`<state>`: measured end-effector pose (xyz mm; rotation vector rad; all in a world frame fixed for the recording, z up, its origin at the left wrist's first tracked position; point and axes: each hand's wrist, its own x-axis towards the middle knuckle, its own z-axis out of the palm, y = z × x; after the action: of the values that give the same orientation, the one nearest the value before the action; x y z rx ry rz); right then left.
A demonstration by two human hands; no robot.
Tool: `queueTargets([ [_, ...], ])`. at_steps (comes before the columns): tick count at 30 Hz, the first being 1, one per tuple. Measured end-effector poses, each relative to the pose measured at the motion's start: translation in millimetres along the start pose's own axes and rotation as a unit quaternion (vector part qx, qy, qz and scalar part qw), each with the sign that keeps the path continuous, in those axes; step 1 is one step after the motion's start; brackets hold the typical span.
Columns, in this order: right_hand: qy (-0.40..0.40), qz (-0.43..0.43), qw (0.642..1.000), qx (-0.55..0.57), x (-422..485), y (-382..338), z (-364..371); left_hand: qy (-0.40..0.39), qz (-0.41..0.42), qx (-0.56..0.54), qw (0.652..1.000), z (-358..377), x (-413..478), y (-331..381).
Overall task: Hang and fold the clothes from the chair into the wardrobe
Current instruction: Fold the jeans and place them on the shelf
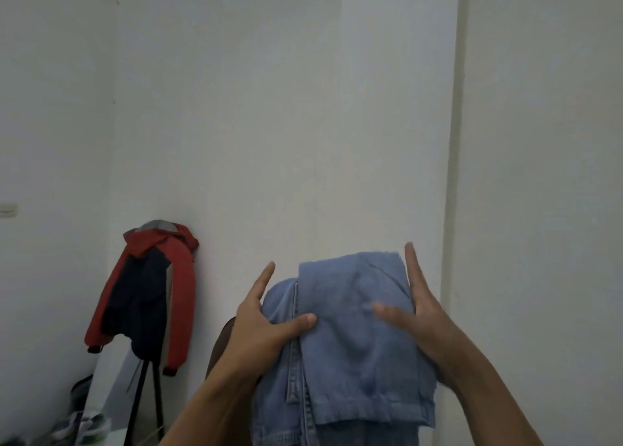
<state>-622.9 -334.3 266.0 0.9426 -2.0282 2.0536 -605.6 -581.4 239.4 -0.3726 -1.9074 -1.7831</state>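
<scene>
Two hands carry one folded bundle: the jeans [354,337], pale blue denim doubled over on itself, sit low in the view at about 5 o'clock, raised off any surface. The left hand [266,327] takes the bundle's 9 o'clock edge, with its thumb laid across the front of the cloth and its forefinger straight, pointing to 1 o'clock. The right hand [421,321] takes the 3 o'clock edge likewise, thumb on the front and forefinger straight up at 12. The other fingers of both are behind the denim (out of sight, so how they lie I cannot tell), yet the thumbs read as clamping the cloth against them.

The folding of this piece looks done, and the step in hand seems to be carrying it to a shelf. No open wardrobe shows; the white front ahead has an upright seam [453,142] at 2 o'clock, which may be a closed door. The next move calls for squeezing the layers flat so the fold does not slip, and for freeing one hand if a door must open. At 8 o'clock a red and navy jacket [148,294] hangs on a dark stand [136,405], probably due for a hanger.
</scene>
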Motion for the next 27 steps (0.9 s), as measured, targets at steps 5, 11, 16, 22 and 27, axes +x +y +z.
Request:
queueTargets([
  [5, 0.064, 0.024, 0.997, 0.039, -10, 27, 7, 0.007, 0.029, 0.0, 1.0, -2, 9, 8],
  [11, 0.03, 0.045, 0.994, 0.099, -6, 18, 5, 0.063, 0.064, 0.072, 0.993, -10, 12, -2],
  [16, 0.002, 0.037, 0.999, 0.008, -5, 17, 3, 0.089, 0.106, 0.104, 0.985, -17, 9, 1],
  [22, 0.067, 0.046, 0.994, 0.079, -1, 25, 9, -0.075, 0.142, 0.212, 0.964, -30, 11, -3],
  [27, -0.1, 0.098, 0.99, -0.022, -10, 22, -6, -0.036, 0.147, 0.159, 0.976, -32, 14, -16],
])
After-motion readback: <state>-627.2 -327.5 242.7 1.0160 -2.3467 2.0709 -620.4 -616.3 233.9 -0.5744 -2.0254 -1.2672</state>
